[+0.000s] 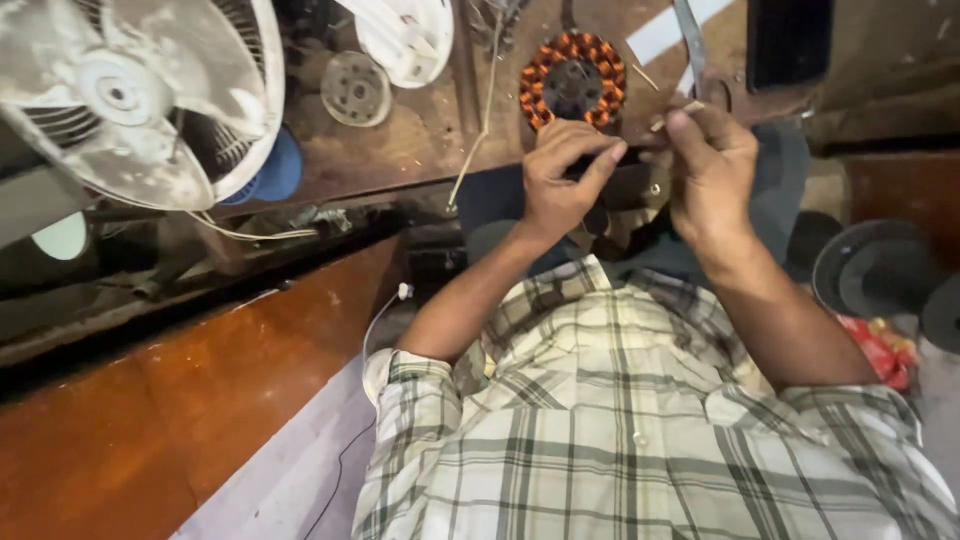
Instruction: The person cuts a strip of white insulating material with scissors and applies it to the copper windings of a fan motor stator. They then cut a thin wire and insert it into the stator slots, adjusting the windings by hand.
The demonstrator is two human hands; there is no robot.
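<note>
Copper-orange windings ring the round stator (572,82) that lies flat on the worn brown workbench (420,140) in the upper middle of the frame, directly above the two hands and just beyond their fingertips. It is the nearest loose part to them: the left hand (560,180) sits right under it, almost touching its lower edge, while the right hand (712,165) is a little off to the frame's right, so the left is the closer of the two.

Going by size, a dusty white fan (140,95) with its grille fills the upper left of the frame, and a small grey round hub (355,88) and a white cover piece (405,35) lie between it and the stator. A pair of scissors (690,40) lies with its long axis running up and down at the upper right, its handles toward the right hand.

The left hand is curled, thumb and fingers closed around a dark part that is mostly hidden. The right hand is pinched closed, with the fingertips (682,122) gripping a thin pale sleeve (676,112) whose long axis slants from lower left to upper right, its free end pointing across at the left hand's fingertips.
</note>
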